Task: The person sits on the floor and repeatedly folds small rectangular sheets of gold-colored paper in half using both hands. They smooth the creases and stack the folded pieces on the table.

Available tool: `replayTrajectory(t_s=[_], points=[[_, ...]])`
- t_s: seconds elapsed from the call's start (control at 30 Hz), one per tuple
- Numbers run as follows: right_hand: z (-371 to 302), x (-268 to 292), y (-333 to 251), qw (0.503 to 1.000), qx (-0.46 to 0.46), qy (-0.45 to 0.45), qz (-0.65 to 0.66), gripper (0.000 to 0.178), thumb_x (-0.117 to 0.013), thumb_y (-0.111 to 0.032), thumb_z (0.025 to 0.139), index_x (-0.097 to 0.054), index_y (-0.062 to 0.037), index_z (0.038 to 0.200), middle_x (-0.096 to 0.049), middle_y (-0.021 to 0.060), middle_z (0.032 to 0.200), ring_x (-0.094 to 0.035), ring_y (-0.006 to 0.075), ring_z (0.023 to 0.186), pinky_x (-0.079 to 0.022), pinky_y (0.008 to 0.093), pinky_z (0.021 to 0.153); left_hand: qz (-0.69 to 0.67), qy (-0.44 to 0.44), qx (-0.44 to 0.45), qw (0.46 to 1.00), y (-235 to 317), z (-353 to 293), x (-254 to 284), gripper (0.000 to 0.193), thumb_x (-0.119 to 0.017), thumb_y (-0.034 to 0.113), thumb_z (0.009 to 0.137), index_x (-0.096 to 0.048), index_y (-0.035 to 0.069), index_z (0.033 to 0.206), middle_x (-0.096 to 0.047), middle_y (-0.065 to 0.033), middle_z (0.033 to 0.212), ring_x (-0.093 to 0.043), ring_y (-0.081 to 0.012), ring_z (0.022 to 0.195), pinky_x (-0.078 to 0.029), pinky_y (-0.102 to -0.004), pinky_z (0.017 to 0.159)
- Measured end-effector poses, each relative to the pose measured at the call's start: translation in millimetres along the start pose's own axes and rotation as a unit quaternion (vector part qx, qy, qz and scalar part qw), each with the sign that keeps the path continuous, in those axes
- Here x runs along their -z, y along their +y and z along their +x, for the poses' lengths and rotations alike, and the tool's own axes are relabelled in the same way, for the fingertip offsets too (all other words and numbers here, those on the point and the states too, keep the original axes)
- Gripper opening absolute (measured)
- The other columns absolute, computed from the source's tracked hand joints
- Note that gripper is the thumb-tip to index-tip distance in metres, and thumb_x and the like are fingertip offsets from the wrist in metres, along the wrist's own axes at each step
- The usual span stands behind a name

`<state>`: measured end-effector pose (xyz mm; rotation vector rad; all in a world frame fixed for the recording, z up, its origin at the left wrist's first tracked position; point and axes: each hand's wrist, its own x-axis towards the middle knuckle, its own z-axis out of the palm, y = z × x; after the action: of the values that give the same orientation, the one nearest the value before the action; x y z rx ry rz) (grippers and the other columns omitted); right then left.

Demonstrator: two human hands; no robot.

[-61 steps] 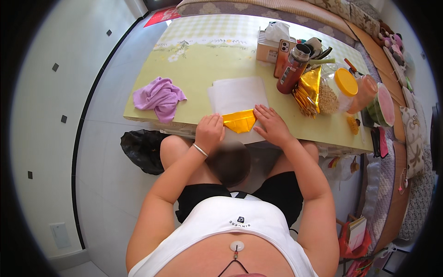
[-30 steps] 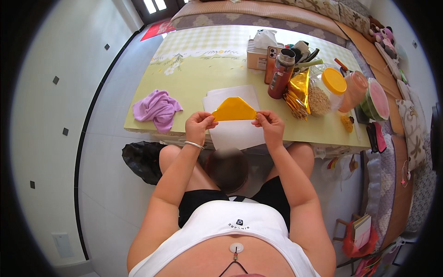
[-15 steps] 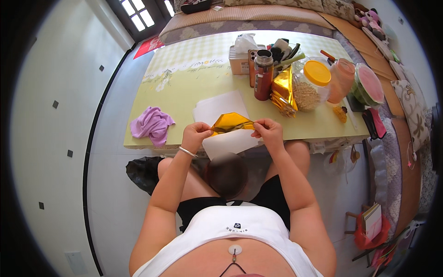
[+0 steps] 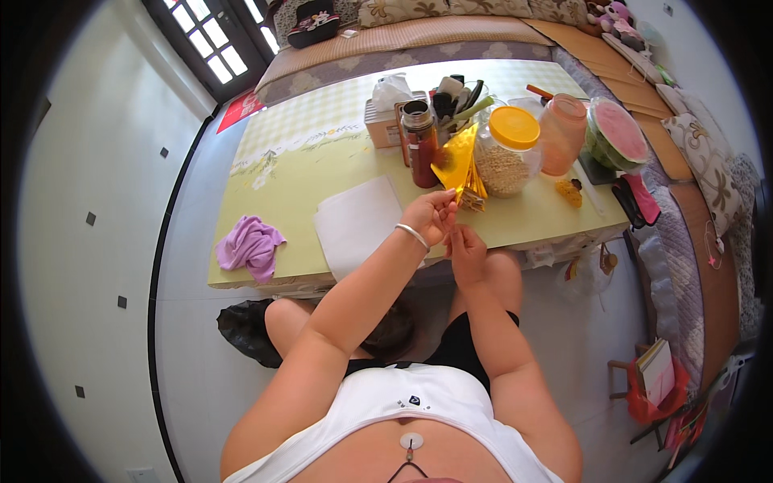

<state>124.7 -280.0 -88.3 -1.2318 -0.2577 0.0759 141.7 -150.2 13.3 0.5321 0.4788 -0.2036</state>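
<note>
My left hand (image 4: 432, 217), a bangle at its wrist, reaches across to the table's front right, its fingertips pinched at the lower end of a folded gold foil sheet (image 4: 457, 165). This sheet leans against more folded gold foil pieces (image 4: 475, 197), between a dark red flask (image 4: 420, 153) and a yellow-lidded jar of oats (image 4: 506, 165). My right hand (image 4: 467, 251) is just below the left, fingers closed; what is in them, if anything, is hidden. White paper sheets (image 4: 358, 221) lie flat on the table, left of my hands.
A purple cloth (image 4: 250, 248) lies at the table's front left corner. Behind the flask stand a tissue box (image 4: 380, 125) and a holder of tools. Further right are a pink jar (image 4: 561, 133) and a covered watermelon half (image 4: 616, 137). A dark bag (image 4: 245, 332) rests by my left knee.
Both hands have moved from the white paper toward the gold foil pieces at the right. The gold foil stretched between them is no longer over the paper. My view has shifted right.
</note>
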Motion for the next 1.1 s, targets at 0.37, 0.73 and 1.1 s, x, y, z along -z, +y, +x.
replayTrajectory(t_s=[0.37,0.73,1.1], points=[[2.2,-1.4,8.8,0.997,0.043,-0.015,-0.067,0.015,-0.064,-0.014,0.100,-0.071,-0.0008,0.096,-0.064,0.0021,0.070,-0.056,0.0055,0.056,-0.044,0.0244,0.051,0.187,0.111,-0.041,0.975,3.1,40.6,-18.7,0.029,-0.077,0.034,0.091,-0.065,0.009,0.086,-0.065,-0.0020,0.072,-0.058,-0.0077,0.052,-0.042,-0.0199,0.044],[-19.9,-20.4,-28.3,0.773,0.266,-0.340,-0.464,0.064,-0.077,-0.016,0.082,-0.056,-0.0152,0.143,-0.048,0.0070,0.155,-0.037,0.0312,0.148,-0.025,0.0490,0.123,0.687,0.206,-0.399,0.571,56.8,-108.1,127.5,0.022,-0.075,0.021,0.089,-0.072,-0.001,0.091,-0.075,-0.0116,0.085,-0.072,-0.0235,0.077,-0.058,-0.0341,0.072],[-10.8,-17.0,-21.5,0.812,0.211,-0.372,-0.397,0.034,-0.074,-0.014,0.088,-0.071,-0.0081,0.121,-0.066,0.0072,0.135,-0.050,0.0296,0.138,-0.033,0.0462,0.119,0.762,0.060,-0.335,0.551,76.6,-139.4,223.0,0.054,-0.067,0.044,0.095,-0.066,0.004,0.131,-0.060,-0.0138,0.144,-0.046,-0.0298,0.143,-0.028,-0.0441,0.120]])
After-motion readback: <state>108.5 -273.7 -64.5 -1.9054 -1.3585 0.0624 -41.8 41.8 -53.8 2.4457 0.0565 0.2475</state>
